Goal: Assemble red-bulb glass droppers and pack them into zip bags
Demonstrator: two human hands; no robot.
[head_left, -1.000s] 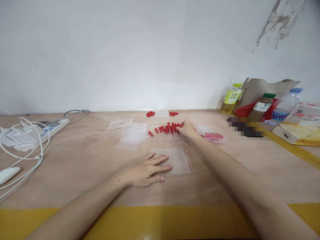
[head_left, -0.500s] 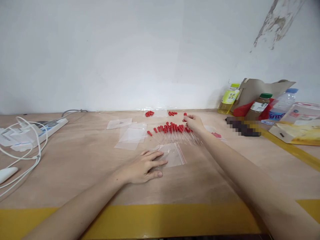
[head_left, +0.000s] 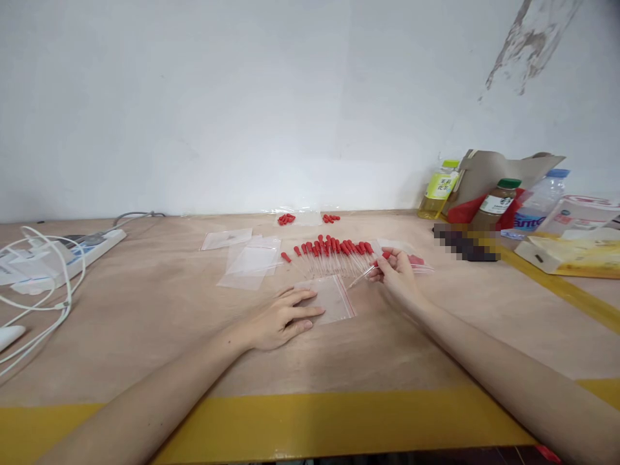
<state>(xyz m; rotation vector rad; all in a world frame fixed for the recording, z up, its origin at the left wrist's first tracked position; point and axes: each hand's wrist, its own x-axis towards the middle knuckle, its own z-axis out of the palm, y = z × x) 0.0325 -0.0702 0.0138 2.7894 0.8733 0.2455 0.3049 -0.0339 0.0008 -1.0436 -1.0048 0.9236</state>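
My left hand [head_left: 285,316] lies flat with fingers spread, its fingertips resting on a clear zip-lock bag [head_left: 334,300] on the table. My right hand [head_left: 394,274] pinches a glass dropper [head_left: 361,278] near its red rubber bulb. The dropper slants down to the left, its tip close to the red-striped edge of the bag. Behind the bag lies a row of several droppers [head_left: 332,248], red bulbs pointing toward the wall. More flat clear bags [head_left: 252,258] overlap to the left of the row.
Two small heaps of loose red bulbs [head_left: 285,219] lie near the wall. A power strip [head_left: 97,255] with white cables sits at the left. Bottles [head_left: 438,190], a blurred dark object [head_left: 467,244] and a yellow packet [head_left: 571,255] stand or lie at the right.
My right hand has come from the far right end of the row toward me, bringing a dropper out beside the bag. My left hand stays on the bag.
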